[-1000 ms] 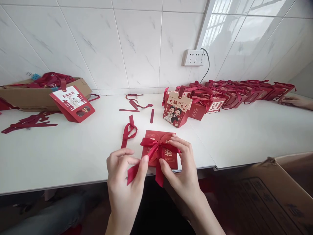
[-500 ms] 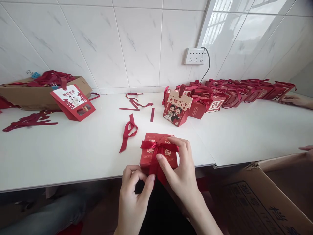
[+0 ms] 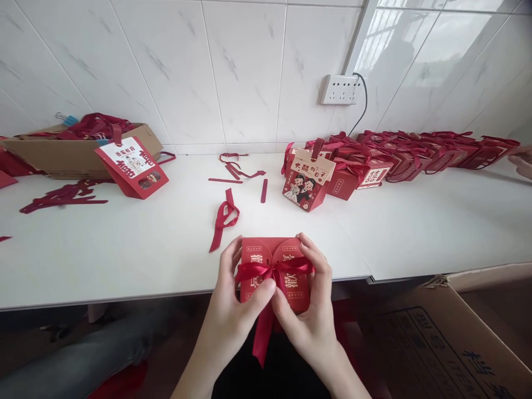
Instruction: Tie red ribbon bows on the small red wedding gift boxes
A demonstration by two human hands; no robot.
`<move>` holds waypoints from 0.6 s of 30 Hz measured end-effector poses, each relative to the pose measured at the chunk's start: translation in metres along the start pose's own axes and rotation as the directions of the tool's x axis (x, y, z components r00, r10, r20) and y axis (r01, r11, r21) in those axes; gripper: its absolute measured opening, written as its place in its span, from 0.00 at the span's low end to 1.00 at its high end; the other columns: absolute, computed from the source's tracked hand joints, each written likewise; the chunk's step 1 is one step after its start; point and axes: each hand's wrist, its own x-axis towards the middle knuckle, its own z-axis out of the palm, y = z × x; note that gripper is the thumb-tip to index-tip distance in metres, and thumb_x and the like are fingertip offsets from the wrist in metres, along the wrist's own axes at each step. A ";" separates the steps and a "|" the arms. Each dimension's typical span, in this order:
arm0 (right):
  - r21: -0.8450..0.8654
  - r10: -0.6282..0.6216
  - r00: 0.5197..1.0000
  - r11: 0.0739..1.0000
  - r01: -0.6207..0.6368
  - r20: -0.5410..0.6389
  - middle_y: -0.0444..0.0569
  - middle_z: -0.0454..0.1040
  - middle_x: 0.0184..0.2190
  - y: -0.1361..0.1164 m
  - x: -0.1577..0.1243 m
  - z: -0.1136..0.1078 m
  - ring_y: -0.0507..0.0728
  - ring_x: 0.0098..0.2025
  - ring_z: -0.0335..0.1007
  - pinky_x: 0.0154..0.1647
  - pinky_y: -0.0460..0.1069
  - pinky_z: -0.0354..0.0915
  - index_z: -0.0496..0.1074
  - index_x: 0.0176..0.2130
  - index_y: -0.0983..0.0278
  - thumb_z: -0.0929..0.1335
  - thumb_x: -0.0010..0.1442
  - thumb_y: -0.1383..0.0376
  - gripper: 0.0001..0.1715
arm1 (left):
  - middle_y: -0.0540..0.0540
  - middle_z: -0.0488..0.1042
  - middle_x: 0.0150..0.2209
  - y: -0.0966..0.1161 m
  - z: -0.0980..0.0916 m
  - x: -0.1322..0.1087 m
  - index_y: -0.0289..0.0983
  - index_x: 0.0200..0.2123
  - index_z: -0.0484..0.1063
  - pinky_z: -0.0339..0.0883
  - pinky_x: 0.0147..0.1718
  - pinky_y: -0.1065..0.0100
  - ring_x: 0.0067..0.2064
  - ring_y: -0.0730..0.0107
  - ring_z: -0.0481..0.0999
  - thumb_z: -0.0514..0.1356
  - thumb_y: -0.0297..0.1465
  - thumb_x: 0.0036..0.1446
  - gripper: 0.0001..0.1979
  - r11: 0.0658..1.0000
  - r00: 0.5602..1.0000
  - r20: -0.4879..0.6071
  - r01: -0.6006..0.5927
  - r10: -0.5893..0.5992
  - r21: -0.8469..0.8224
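One camera sits on the person's head, looking forward and down. The left hand (image 3: 230,320), right hand (image 3: 312,322) and red box (image 3: 266,250) are near; the wall (image 3: 249,72) is far.

Both hands (image 3: 272,310) clasp a ribbon-tied red box (image 3: 275,266) at table edge (image 3: 124,293).

Behind our bowed box (image 3: 274,249) we find a loose ribbon (image 3: 224,216) leftward, a handled box (image 3: 308,178) rightward, a carton (image 3: 62,158) far left, and a row of boxes (image 3: 415,152) far right.
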 end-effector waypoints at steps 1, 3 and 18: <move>0.008 -0.012 1.000 1.000 0.012 0.000 0.58 0.50 0.63 0.001 -0.002 0.000 0.64 0.66 0.46 0.61 0.66 0.55 0.50 0.60 0.59 0.66 0.56 0.70 0.37 | 0.43 0.67 0.56 0.004 0.002 0.002 0.45 0.58 0.55 0.69 0.49 0.62 0.54 0.58 0.71 0.63 0.40 0.49 0.34 1.000 0.999 0.033 0.028 -0.028 0.002; 0.028 -0.023 1.000 0.999 0.023 0.010 0.58 0.49 0.64 0.003 -0.005 -0.002 0.65 0.67 0.44 0.62 0.67 0.54 0.48 0.61 0.59 0.66 0.56 0.71 0.38 | 0.43 0.70 0.53 0.007 0.004 0.005 0.46 0.58 0.55 0.71 0.47 0.63 0.51 0.59 0.74 0.64 0.39 0.50 0.34 0.998 0.995 0.078 0.057 -0.058 0.007; 0.364 0.423 0.897 0.821 -0.440 0.129 0.49 0.71 0.39 0.006 0.010 -0.037 0.55 0.39 0.72 0.36 0.48 0.70 0.65 0.26 0.64 0.67 0.59 0.58 0.15 | 0.44 0.72 0.47 0.006 0.006 -0.005 0.44 0.50 0.59 0.73 0.37 0.67 0.42 0.63 0.78 0.66 0.37 0.46 0.29 0.998 0.999 0.015 0.031 -0.032 0.054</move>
